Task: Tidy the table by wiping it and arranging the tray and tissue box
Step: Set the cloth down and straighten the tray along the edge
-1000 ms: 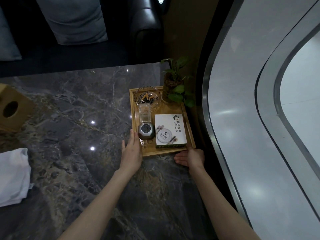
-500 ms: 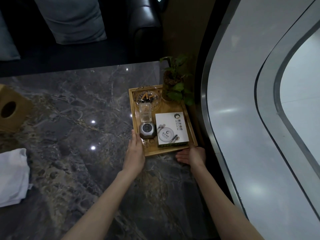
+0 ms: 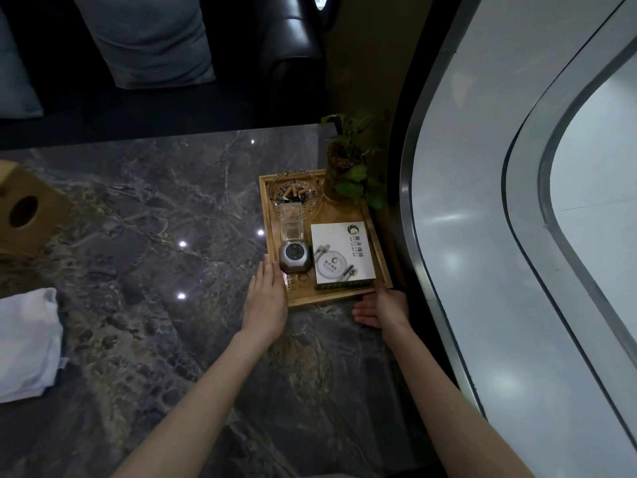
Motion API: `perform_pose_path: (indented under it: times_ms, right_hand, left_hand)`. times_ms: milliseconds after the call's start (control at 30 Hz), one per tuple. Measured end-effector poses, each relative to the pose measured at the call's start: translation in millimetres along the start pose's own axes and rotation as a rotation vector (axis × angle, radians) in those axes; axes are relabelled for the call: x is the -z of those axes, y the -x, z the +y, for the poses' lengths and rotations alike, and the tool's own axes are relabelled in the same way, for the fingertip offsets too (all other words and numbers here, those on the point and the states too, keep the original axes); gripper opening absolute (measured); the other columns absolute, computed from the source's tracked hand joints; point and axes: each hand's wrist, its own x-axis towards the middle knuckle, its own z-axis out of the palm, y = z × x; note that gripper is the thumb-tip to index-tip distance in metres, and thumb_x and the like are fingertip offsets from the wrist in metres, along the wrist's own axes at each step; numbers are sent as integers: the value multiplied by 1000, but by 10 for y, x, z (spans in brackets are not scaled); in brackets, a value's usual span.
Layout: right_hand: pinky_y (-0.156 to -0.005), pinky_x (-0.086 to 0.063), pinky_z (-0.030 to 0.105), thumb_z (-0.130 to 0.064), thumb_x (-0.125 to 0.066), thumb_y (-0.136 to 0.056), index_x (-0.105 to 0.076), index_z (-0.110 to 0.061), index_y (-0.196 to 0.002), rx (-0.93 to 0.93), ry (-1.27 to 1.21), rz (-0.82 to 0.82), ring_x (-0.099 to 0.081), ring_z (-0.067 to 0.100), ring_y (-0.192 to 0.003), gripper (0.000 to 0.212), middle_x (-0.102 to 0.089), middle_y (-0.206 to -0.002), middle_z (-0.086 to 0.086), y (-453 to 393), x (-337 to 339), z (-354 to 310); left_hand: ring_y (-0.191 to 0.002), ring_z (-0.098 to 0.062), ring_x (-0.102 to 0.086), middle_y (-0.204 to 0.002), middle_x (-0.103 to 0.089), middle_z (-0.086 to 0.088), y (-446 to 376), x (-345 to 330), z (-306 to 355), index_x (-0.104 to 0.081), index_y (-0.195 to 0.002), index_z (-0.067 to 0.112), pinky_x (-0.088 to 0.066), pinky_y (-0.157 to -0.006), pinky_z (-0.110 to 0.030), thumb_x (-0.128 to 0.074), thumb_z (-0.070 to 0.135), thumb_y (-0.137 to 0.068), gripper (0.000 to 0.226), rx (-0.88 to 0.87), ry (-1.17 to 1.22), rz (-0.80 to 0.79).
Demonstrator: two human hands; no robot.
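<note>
Marble table (image 3: pixel 144 208): tray (image 3: pixel 331 298) between flat left hand (image 3: pixel 267 298), right hand (image 3: pixel 382 307).

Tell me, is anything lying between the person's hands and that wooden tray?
Nothing visible does. The left hand lies flat against the wooden tray at its left rim, and the right hand sits at its near right corner. Only bare marble table surrounds them.
</note>
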Motion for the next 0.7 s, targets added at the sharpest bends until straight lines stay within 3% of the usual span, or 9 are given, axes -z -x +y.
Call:
perform_pose_path:
  times_ms: [167,300,367,433,500,600,700]
  right_hand:
    - [-37,-50,24,-30,-36,-98,-54,2,-84,4,80,-22,-60,23,-50,40,-60,-67,17,87,22,20]
    - [-45,-46,23,-20,-39,-94,-57,-2,-90,82,305,-87,-59,20,-51,26,-62,-65,12,266,-85,125]
    - [-46,-44,23,-17,-42,-92,-60,-5,-83,141,417,-133,-59,19,-52,23,-64,-65,9,376,-216,143]
    - [-47,-44,24,-15,-46,-90,-61,-9,-76,185,473,-201,-59,19,-54,21,-64,-66,8,454,-395,126]
    - [-51,-47,26,-13,-48,-90,-61,-8,-75,226,499,-269,-60,20,-56,20,-65,-68,10,529,-621,79]
    - [-52,-49,22,-14,-48,-91,-63,-5,-82,302,612,-333,-61,17,-59,20,-65,-70,8,640,-1011,-16]
    - [-64,-54,33,-18,-49,-91,-66,-1,-86,401,773,-369,-66,24,-69,24,-69,-77,12,757,-1450,-103]
  left_hand:
    - [-145,-25,0,-157,5,-13,18,110,-8,1,-145,7,-10,-117,-40,-37,19,-96,63,-3,5,-50]
    - [-144,-24,-10,-157,-10,-10,65,223,-113,-13,-146,11,-15,-117,-41,-34,24,-96,55,-10,97,-89]
    - [-137,-26,-29,-147,-35,-12,109,296,-196,-37,-135,12,-29,-112,-41,-36,26,-95,42,-18,188,-103]
    - [-117,-25,-51,-123,-58,-9,177,403,-292,-56,-109,14,-43,-95,-38,-38,26,-94,26,-19,258,-85]
    - [-103,-26,-59,-111,-64,-10,249,553,-417,-61,-105,11,-47,-86,-39,-40,25,-94,27,18,302,-49]
    - [-101,-31,-60,-109,-68,-15,294,782,-727,-64,-105,10,-48,-86,-40,-44,24,-93,28,78,301,-9]
    - [-103,-31,-61,-109,-69,-16,326,1042,-1135,-66,-104,11,-48,-87,-39,-47,24,-91,27,144,315,26]
